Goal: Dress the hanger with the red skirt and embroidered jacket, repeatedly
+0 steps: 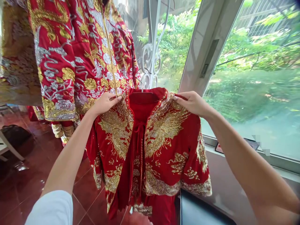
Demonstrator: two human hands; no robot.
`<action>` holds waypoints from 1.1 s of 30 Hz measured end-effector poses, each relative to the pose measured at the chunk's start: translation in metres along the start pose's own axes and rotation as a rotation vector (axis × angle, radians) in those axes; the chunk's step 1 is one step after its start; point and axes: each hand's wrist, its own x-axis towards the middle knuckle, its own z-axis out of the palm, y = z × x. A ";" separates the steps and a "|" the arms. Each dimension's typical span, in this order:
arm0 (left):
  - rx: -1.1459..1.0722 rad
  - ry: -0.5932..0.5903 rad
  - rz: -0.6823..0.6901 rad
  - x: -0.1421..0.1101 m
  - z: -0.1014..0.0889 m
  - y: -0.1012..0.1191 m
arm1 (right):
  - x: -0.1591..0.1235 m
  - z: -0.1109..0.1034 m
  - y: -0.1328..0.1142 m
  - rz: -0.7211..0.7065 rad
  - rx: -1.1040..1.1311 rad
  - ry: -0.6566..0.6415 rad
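In the head view a red jacket [168, 147] with gold embroidery hangs upright on a hanger [142, 89], its front parted down the middle. My left hand [106, 102] pinches the shoulder on the left side, thumb on top of the cloth. On the opposite shoulder, my right hand [191, 103] grips the fabric close to the collar. Red cloth shows inside the parted front and below the hem. Most of the hanger is covered by the jacket; its hook shows above the collar.
Behind on the left hangs a larger red jacket [86, 56] with gold and silver embroidery. Windows [253, 78] line the right side, with a flat dark item [250, 143] on the sill. A black padded surface [201, 209] is below, and red tiles [82, 203] cover the floor.
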 end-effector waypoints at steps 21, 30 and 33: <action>-0.031 -0.192 -0.175 -0.044 -0.003 -0.013 | -0.002 0.001 0.041 0.218 0.314 -0.410; 0.401 0.654 -0.276 -0.077 0.108 0.023 | -0.089 0.111 -0.007 0.090 -0.404 0.837; 0.486 0.679 -0.218 -0.120 0.165 0.026 | -0.124 0.177 -0.018 -0.048 -0.571 0.828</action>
